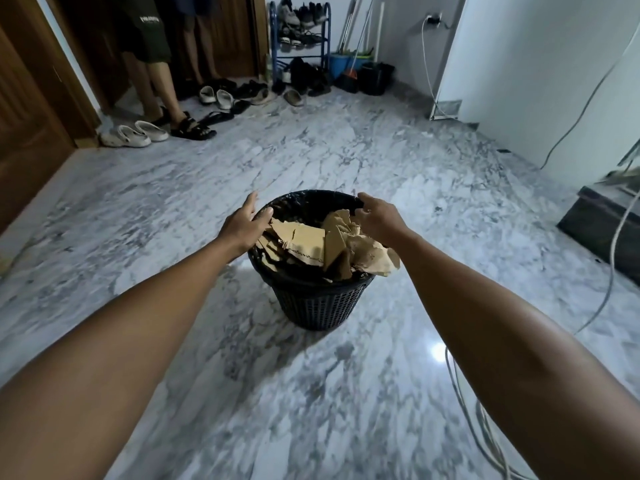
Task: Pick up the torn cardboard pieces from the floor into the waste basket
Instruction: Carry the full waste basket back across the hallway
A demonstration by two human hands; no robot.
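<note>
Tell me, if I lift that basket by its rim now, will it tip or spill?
Probably light: the waste basket is thin black mesh. It may spill, since cardboard pieces stand above the rim and one overhangs the right side. It narrows downward, so perhaps tippy.

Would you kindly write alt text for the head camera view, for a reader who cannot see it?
A person's left hand and right hand reach to opposite sides of the rim of a black waste basket on a marble floor, filled with torn cardboard pieces. Shoes and a shoe rack stand behind.
</note>
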